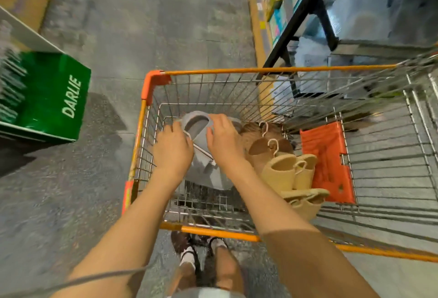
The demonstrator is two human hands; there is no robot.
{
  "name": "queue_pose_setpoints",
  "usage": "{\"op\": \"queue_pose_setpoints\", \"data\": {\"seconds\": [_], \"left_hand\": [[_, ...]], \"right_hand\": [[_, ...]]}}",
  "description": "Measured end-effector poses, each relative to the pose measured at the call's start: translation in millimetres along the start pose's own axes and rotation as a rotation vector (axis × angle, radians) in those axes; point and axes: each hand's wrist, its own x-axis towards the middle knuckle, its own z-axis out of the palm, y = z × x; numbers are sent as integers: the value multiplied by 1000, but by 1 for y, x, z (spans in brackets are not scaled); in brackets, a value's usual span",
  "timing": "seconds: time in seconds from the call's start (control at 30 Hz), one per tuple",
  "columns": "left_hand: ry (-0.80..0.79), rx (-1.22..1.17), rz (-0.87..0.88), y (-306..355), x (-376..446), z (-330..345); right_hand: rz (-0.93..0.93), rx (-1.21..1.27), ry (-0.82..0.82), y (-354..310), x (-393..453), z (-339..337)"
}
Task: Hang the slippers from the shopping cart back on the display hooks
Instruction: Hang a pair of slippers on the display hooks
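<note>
- Green carton [51,98] marked DARLIE stands on the floor, left of the shopping cart [151,84].
- Left hand [173,148] reaches into the cart, fingers curled at the near edge of the grey slippers [195,123]; whether it really grips them I cannot tell.
- Right hand [224,141] lies on the same pair, fingers curled over its strap.
- Brown slippers [259,149] and beige slippers [282,174] with hangers lie just right of that hand.
- Orange flap [327,162] sits farther right.

"DARLIE" in white, on green display box [54,98]
</note>
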Motion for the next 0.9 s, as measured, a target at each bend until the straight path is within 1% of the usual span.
{"op": "queue_pose_setpoints", "data": {"seconds": [0.23, 0.43, 0.53, 0.6, 0.67, 0.73, 0.8, 0.9], "left_hand": [[-99, 36, -72, -21, 19, 35], [-158, 29, -134, -23, 28, 49], [-151, 6, -175, -30, 30, 52], [-129, -8, -201, -37, 29, 52], [-121, -39, -208, -46, 24, 50], [-118, -95, -226, -53, 20, 47], [-119, -152, -245, -57, 16, 42], [-127, -194, -189, -57, 11, 36]], "right_hand": [[-14, -141, -327, 17, 32, 51], [-140, -283, -548, 21, 65, 86], [-214, -277, -674, 16, 75, 103], [-257, -315, -759, 13, 78, 114], [-292, -377, -794, 11, 80, 126], [-323, -434, -785, 11, 81, 131], [-328, -414, -783, 7, 79, 120], [-331, -321, -744, 4, 67, 86]]}}
